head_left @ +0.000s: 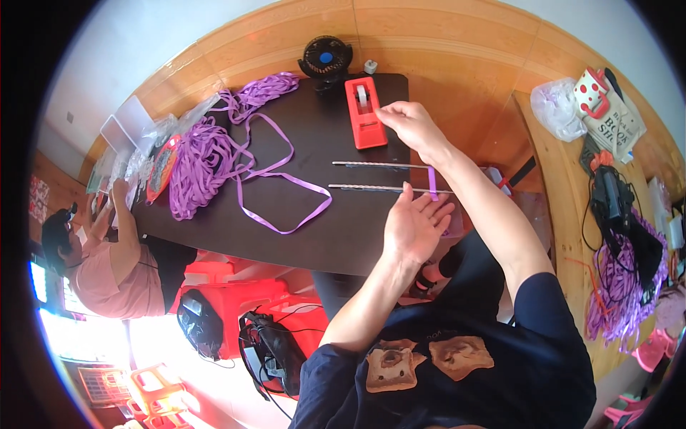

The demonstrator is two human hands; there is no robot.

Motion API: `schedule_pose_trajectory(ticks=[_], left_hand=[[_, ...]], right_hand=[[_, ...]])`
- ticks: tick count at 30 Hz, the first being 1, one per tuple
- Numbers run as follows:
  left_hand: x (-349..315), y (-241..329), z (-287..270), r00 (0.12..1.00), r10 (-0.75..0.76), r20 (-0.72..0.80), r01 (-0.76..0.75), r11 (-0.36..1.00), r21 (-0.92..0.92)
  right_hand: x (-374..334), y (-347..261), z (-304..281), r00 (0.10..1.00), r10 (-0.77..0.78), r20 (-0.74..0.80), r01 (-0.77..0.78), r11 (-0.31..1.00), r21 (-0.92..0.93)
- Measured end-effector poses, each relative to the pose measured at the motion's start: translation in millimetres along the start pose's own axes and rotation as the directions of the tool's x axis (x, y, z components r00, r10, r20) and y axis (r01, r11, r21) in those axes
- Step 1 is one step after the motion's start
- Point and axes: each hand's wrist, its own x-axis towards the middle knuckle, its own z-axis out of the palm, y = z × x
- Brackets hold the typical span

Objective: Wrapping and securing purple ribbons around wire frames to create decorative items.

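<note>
My right hand [414, 129] is at the right side of a red tape dispenser [368, 132], its thumb and fingertips pinched together. Whatever may be between them is too small to make out. Below it, my left hand [416, 227] lies palm up with its fingers apart, the thumb tip close to the lower of two thin metal rods [364, 187]. Both rods stretch side by side, jutting past the dark table's right edge. A short purple ribbon piece [432, 183] crosses them near my left fingertips. A long loop of purple ribbon [286, 229] lies loose to the left.
A heap of purple ribbon [204, 164] covers the dark table's [307, 121] left part. A small black fan [326, 57] stands at the back. On the left, a co-worker [114, 272] in a pink top handles small items. A wooden bench [539, 150] on the right holds bags, a dotted mug and more ribbon.
</note>
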Motion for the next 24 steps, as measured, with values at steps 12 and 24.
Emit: schedule_pose_trajectory(ticks=[12,24], left_hand=[[0.8,-1.8,0.7,1.0,0.001,0.01,0.0,1.0,-0.014],[-3.9,-3.6,7.5,0.999,0.022,0.027,-0.022,1.0,-0.009]], right_hand=[[23.9,-2.7,33.9,0.986,-0.065,-0.155,0.112,0.94,0.323],[-7.2,37.5,25.4,0.979,0.076,-0.188,-0.11,0.978,-0.179]])
